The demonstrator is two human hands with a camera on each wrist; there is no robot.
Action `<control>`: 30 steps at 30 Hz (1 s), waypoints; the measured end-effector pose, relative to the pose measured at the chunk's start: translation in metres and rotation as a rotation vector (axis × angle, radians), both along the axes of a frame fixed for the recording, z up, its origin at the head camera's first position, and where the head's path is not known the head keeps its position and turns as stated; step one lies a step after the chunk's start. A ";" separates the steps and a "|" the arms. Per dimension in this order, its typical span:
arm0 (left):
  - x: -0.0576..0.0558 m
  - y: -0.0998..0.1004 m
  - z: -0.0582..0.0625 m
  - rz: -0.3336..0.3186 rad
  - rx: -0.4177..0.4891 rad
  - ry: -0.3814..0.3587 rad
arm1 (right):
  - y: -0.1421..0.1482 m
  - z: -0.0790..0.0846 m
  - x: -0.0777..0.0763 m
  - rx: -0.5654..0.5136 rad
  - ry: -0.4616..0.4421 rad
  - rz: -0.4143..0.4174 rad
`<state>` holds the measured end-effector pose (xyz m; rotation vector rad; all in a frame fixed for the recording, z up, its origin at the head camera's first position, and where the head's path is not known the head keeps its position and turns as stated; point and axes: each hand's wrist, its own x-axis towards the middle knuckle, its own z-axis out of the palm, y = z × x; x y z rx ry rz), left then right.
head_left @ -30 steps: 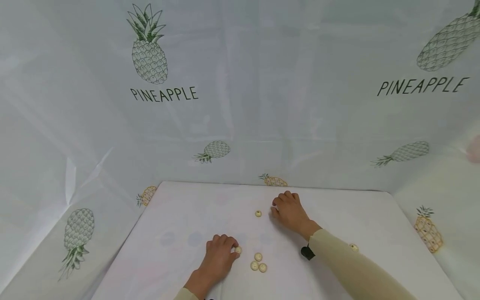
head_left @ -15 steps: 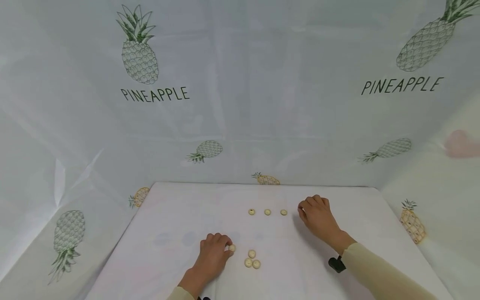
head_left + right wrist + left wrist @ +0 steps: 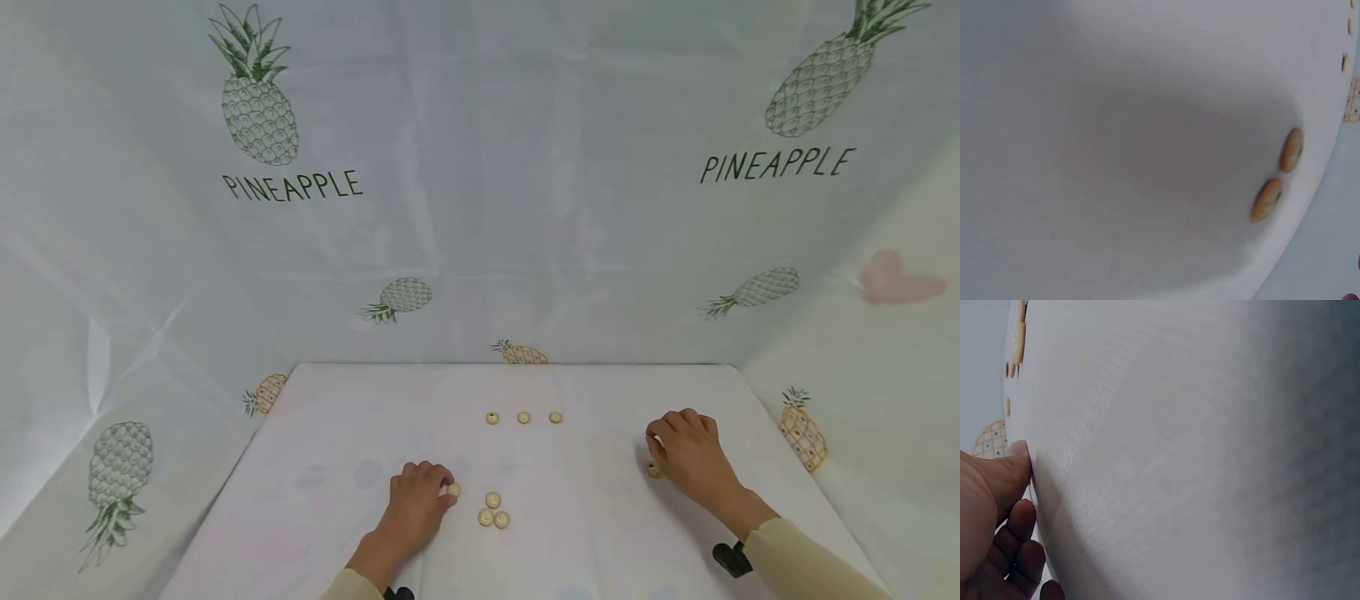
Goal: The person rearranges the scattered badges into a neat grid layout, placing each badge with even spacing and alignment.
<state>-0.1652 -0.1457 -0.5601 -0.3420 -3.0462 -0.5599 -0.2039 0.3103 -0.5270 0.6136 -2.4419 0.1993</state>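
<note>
In the head view, my left hand (image 3: pixel 415 502) rests at the table's left-middle, its thumb and index finger around a small round pale wooden disc (image 3: pixel 453 490). The left wrist view shows that thumb (image 3: pixel 1007 472) and fingers close to the tabletop, the disc hidden. My right hand (image 3: pixel 690 457) is over the right side of the table, fingers bent downward and nothing visible in them. Beside its thumb lies a disc (image 3: pixel 654 471) with a dark centre. Two discs lie side by side under the right wrist view, the nearer one (image 3: pixel 1267 200) tilted in that image.
Three discs, including a middle one (image 3: pixel 523 417), form a spaced row toward the back of the white table (image 3: pixel 360 400). A tight cluster of three, one of them at the front (image 3: pixel 502 520), sits right of my left hand. A pineapple-print sheet (image 3: pixel 480 208) encloses the back and sides.
My right hand has moved right and toward me, from beside the back row to the disc on the right, uncovering two row discs. My left hand stays at its disc; the view has shifted slightly.
</note>
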 end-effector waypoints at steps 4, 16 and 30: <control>0.000 0.000 0.002 -0.002 -0.005 0.003 | 0.014 -0.005 0.011 0.019 -0.048 -0.028; 0.004 0.003 0.007 -0.002 0.004 0.020 | 0.030 -0.018 0.020 0.033 -0.145 0.079; 0.003 0.001 0.006 0.006 0.028 0.018 | 0.012 -0.022 0.013 0.009 -0.252 0.028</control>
